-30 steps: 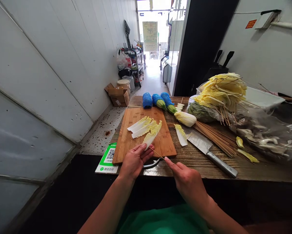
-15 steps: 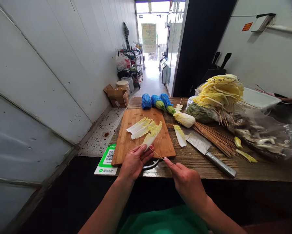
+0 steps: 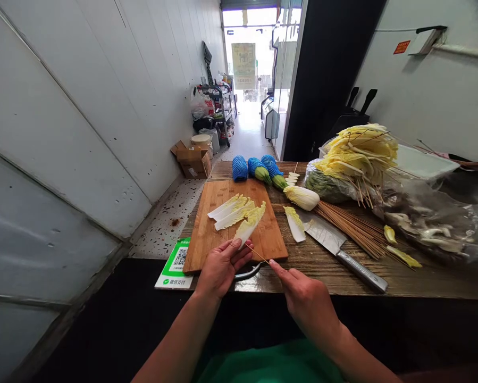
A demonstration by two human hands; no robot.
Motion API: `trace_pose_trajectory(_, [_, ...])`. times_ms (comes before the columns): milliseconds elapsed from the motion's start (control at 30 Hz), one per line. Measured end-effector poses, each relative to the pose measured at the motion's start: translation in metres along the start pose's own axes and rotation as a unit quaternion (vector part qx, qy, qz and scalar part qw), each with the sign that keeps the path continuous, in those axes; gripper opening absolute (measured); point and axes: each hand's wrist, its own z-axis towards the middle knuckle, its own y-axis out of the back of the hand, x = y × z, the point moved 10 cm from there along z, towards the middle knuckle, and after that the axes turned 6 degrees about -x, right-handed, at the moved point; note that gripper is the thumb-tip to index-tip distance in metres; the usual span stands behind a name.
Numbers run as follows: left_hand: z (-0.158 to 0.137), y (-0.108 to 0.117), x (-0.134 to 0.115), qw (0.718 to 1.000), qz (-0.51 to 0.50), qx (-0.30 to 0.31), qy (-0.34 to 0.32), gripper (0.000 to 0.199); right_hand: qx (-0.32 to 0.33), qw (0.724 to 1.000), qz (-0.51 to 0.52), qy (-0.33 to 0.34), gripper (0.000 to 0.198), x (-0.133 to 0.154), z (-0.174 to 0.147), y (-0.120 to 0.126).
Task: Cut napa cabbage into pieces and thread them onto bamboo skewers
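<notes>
My left hand (image 3: 221, 267) pinches the white base of a cabbage leaf (image 3: 250, 226), held over the front of the wooden cutting board (image 3: 209, 247). A thin bamboo skewer (image 3: 258, 254) runs from that base to my right hand (image 3: 300, 284), whose fingers are closed on its other end. How deep the skewer sits in the leaf is hidden by my left fingers. More cabbage leaves (image 3: 228, 210) lie on the board just beyond. To the right of the board are a single cabbage leaf (image 3: 295, 223) and a cleaver (image 3: 330, 236).
A small cabbage head (image 3: 301, 197) and a bundle of bamboo skewers (image 3: 352, 229) lie on the right. Behind them, skewered cabbage leaves (image 3: 362, 149) are piled high beside a plastic bag of mushrooms (image 3: 430, 226). Netted squashes (image 3: 258, 169) line the back. A green QR sign (image 3: 175, 266) sits at front left.
The view has tilted slightly, so everything sits a little lower. Both hands keep nearly the same pose on the leaf and skewer.
</notes>
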Motion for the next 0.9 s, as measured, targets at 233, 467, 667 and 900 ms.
trace_pose_trajectory(233, [-0.001, -0.002, -0.001, 1.0, 0.004, 0.007, -0.002, 0.01, -0.003, 1.0, 0.0, 0.003, 0.04, 0.001, 0.001, 0.001])
trace_pose_trajectory(467, [-0.001, -0.003, -0.001, 1.0, 0.002, 0.011, -0.004, 0.01, -0.005, 1.0, -0.002, 0.004, 0.04, 0.001, 0.0, 0.001])
trace_pose_trajectory(667, [-0.003, -0.002, -0.002, 1.0, 0.009, 0.008, -0.007, 0.008, -0.001, 1.0, -0.003, 0.005, 0.039, 0.001, -0.001, 0.002])
trace_pose_trajectory(900, [0.015, -0.039, -0.031, 0.986, 0.131, 0.029, -0.102, 0.012, -0.057, 0.997, 0.041, -0.016, 0.037, -0.026, -0.018, 0.045])
